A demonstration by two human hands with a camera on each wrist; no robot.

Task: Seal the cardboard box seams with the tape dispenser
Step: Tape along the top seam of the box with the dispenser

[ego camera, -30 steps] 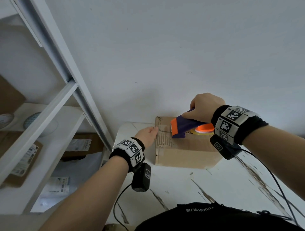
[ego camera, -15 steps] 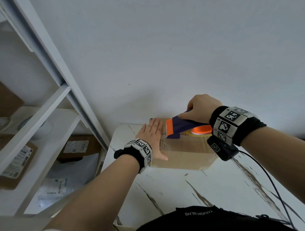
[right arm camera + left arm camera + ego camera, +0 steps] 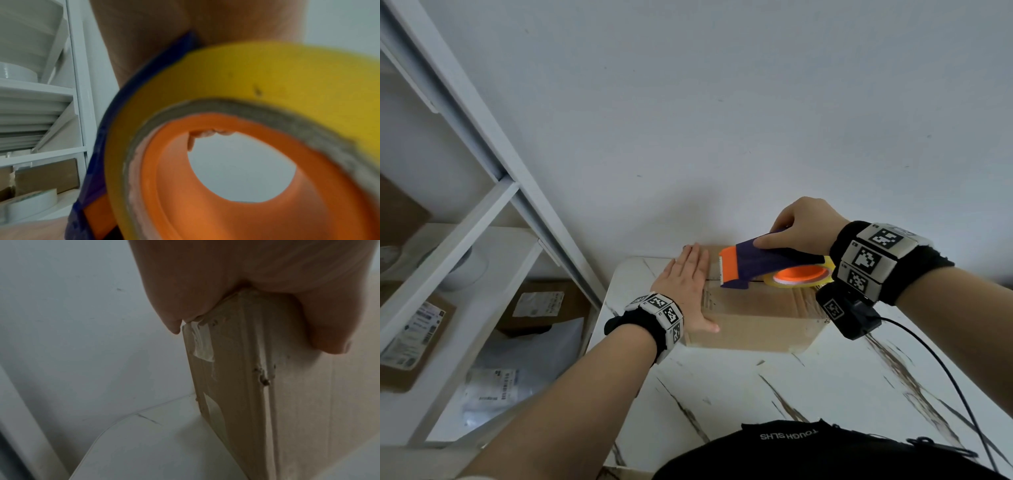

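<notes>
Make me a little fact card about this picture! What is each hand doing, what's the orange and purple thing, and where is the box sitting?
Left hand: flat, fingers straight, pressing on the left end of the box top
Right hand: grips the tape dispenser
Tape dispenser: purple body, orange toothed front edge, on the box top along the seam
Tape roll: yellow, orange hub
Cardboard box: flaps closed, sits on the white marbled table near the wall
Nearby: white shelves with parcels, left of the table
</notes>
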